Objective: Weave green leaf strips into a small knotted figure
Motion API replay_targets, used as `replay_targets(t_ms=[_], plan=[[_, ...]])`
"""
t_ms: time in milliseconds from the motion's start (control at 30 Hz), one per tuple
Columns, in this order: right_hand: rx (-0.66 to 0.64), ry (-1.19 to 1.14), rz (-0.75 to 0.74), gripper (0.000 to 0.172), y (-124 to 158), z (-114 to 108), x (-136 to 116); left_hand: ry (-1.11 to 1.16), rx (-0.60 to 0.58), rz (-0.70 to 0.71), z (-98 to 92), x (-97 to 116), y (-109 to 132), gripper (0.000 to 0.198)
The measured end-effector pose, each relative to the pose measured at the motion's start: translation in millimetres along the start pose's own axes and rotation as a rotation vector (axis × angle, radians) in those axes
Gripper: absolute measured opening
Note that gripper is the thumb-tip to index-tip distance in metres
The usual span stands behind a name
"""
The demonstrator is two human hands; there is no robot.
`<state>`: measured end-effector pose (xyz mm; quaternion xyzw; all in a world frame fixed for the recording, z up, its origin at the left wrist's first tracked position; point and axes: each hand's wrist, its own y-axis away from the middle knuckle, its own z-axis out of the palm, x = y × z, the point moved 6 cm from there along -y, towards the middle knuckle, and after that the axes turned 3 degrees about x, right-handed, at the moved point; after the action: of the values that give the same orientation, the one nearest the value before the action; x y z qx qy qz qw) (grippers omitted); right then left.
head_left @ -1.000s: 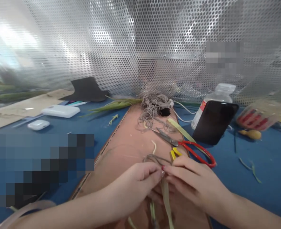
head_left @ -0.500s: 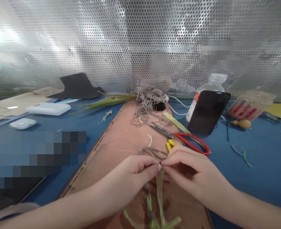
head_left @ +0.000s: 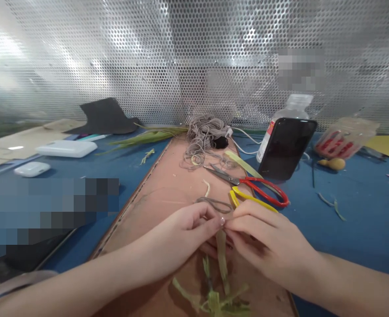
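Observation:
My left hand and my right hand meet over the tan board, fingertips pinched close together. A pale green leaf strip hangs down from between them; its upper end is hidden by the fingers. Below lies a bundle of green leaf strips with splayed ends. Just beyond the fingertips lies a loop of grey cord. Yellow handles of a tool show behind my right hand, the rest of it covered. Red-handled scissors lie open a little farther off.
The tan board rests on a blue table. A tangle of grey cord sits at its far end. To the right stand a black phone, a clear bottle and a clear cup. A perforated metal panel rises behind.
The view has shifted slightly, and more of the yellow handles shows beyond my right hand. Both hands keep their pinch near the strip, with only small finger movement.

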<state>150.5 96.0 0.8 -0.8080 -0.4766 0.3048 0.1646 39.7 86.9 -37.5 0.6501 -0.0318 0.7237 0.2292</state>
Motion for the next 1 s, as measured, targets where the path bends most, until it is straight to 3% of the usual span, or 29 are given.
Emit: replay_targets(t_ms=[300, 600, 1000], plan=[[0.000, -0.050, 0.068, 0.010, -2, -3, 2, -0.131, -0.022, 0.012, 2.5, 4, 3, 0.006], [-0.151, -0.052, 0.132, 0.010, -2, 7, 9, -0.083, -0.021, -0.022, 1.8, 2, 2, 0.010], [-0.181, -0.064, 0.180, 0.010, -2, 7, 8, -0.116, -0.025, 0.011, 0.5, 3, 2, 0.013]])
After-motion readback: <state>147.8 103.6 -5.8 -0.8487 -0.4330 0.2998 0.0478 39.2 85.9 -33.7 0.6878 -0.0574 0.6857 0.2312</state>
